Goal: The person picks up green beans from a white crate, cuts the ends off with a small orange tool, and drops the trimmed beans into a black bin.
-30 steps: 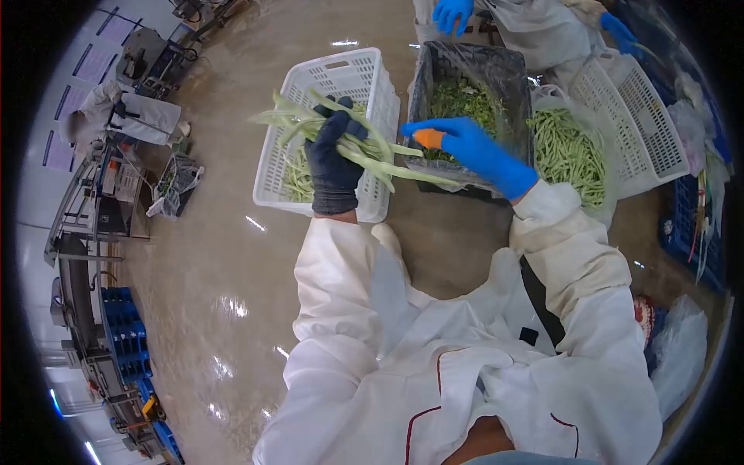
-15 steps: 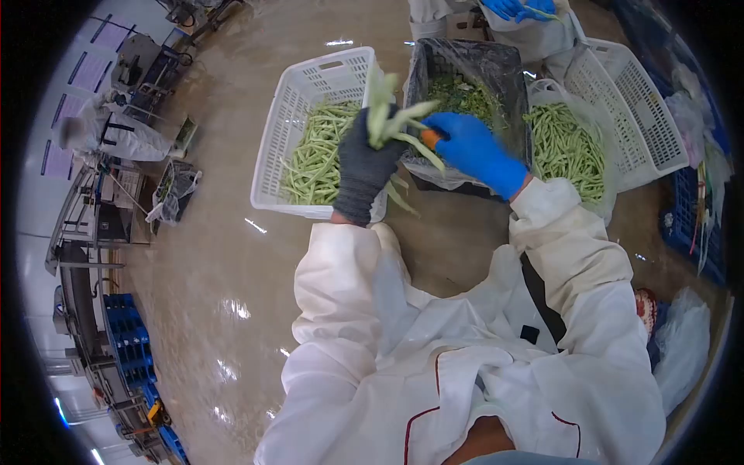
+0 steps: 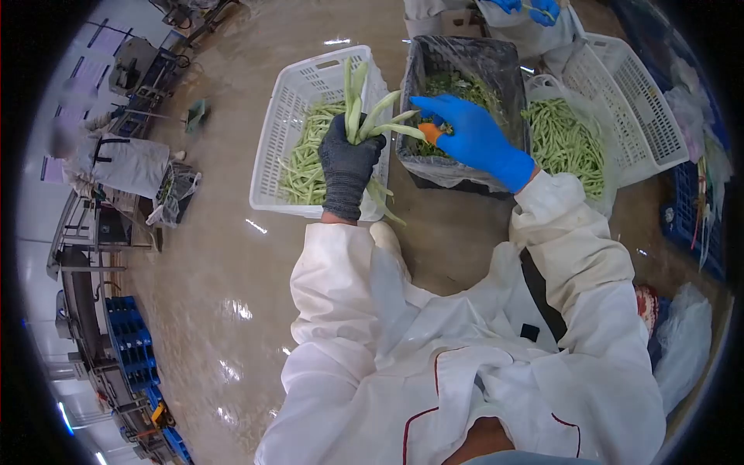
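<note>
My left hand, in a dark grey knit glove, is closed around a bunch of green beans whose ends fan out above and below the fist. It is over the near right part of a white perforated crate, where many more green beans lie. To its right, my right hand wears a blue glove with something orange on the thumb. Its fingers stretch leftward, thumb apart, near the bean tips. Below it is a black-lined bin holding green trimmings.
A clear bag of green beans stands right of the bin, beside white crates. Opposite, a person with blue gloves works. Another person stands at far left near machinery. Blue pallets and a wet floor are visible.
My left hand has shifted left with the beans, away from my right hand. My right hand's fingers have straightened and moved off the beans. The person at far left has changed position.
</note>
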Available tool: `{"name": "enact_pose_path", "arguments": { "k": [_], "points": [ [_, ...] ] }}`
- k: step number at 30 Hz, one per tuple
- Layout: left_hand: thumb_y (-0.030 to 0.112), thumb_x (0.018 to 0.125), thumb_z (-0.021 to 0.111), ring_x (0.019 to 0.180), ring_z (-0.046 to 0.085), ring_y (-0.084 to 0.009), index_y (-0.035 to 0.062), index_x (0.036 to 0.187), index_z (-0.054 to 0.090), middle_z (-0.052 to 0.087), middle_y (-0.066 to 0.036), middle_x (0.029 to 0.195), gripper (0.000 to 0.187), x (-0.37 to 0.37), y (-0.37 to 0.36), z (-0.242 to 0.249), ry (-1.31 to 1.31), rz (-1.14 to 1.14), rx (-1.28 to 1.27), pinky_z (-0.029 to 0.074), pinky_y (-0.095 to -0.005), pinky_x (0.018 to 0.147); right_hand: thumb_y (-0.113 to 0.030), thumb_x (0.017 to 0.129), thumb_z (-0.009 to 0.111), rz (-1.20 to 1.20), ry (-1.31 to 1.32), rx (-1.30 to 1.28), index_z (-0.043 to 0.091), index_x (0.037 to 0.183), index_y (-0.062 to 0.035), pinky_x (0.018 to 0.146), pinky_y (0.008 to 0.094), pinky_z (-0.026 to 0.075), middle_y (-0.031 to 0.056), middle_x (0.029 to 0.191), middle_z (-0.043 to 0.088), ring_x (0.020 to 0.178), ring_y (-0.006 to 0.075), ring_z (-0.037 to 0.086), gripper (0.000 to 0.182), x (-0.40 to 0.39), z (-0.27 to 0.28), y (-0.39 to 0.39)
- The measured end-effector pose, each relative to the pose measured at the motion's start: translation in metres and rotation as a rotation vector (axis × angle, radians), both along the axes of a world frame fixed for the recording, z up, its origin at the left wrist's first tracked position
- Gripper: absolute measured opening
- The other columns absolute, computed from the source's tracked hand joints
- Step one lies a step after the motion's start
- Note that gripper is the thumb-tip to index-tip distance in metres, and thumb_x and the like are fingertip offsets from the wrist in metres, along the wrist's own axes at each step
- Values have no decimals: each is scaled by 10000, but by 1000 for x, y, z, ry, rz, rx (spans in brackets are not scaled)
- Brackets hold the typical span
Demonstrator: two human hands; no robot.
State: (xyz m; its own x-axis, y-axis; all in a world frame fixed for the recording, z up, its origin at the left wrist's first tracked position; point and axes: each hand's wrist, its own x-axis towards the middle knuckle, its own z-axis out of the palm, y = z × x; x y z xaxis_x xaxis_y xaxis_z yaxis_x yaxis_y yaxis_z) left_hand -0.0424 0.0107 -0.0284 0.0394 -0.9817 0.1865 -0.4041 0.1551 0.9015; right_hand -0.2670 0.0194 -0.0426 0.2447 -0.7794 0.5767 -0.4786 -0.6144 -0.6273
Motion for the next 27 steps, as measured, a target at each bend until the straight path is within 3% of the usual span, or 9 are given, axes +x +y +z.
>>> {"name": "enact_pose_path", "arguments": {
  "k": [6,9,12,15,17,18,19,22,27],
  "points": [
    [-2,691,743,593,605,-126,15,1018,602,645,-64,773,356,-3,0,-11,-132,-54,-117,497,-267,532,-152,802,642,-24,212,-146,664,1091,-78,698,439,502,171,906,636,822,376,617,299,-3,-4,-6],
    [-10,710,729,592,607,-136,9,1022,601,648,-64,781,338,-9,8,-3,-3,-77,-25,494,-267,526,-142,828,616,-58,97,-38,680,1056,-62,701,403,505,176,942,651,792,329,635,250,4,-10,-2],
    [-19,733,704,600,612,-150,-11,1031,614,651,-74,791,311,-11,11,2,235,-132,72,493,-269,534,-125,840,632,190,-456,437,679,1070,-51,706,349,489,103,861,654,736,167,606,247,8,-12,-7],
    [-57,752,662,638,636,-189,-31,1037,600,662,-108,832,293,-10,17,11,538,-184,144,506,-297,558,-180,858,652,386,-662,824,704,1014,-41,699,322,485,75,833,651,739,96,559,215,8,-5,-3],
    [-120,778,574,679,652,-209,-50,1065,581,668,-146,904,295,0,12,15,691,-173,139,521,-324,573,-175,835,662,169,-174,757,715,998,-53,709,335,492,100,858,670,753,141,599,211,7,-18,-6],
    [-73,759,630,727,663,-218,-50,1079,581,668,-159,937,324,9,7,16,701,-117,45,530,-326,608,-173,823,667,61,67,710,721,990,-58,714,342,496,113,870,679,759,164,619,209,5,-29,-8],
    [4,743,680,682,645,-197,-40,1030,603,665,-126,874,301,23,0,16,478,74,-106,516,-314,605,-124,763,641,-45,142,542,700,1046,-68,758,418,516,182,1030,680,809,326,656,295,2,-40,-11],
    [103,705,744,617,622,-164,-23,977,601,664,-92,803,332,80,-31,-2,-301,562,-508,506,-315,589,-111,749,652,-501,419,57,685,1099,-93,804,423,514,175,1130,648,904,346,646,352,-15,-47,-16],
    [143,673,756,653,653,-232,15,1006,622,675,-123,821,381,73,-31,-15,-276,422,-272,519,-350,638,-129,789,666,-167,22,229,649,1190,-84,832,375,520,167,1132,651,933,290,659,403,-9,-31,-15]
  ]
}}
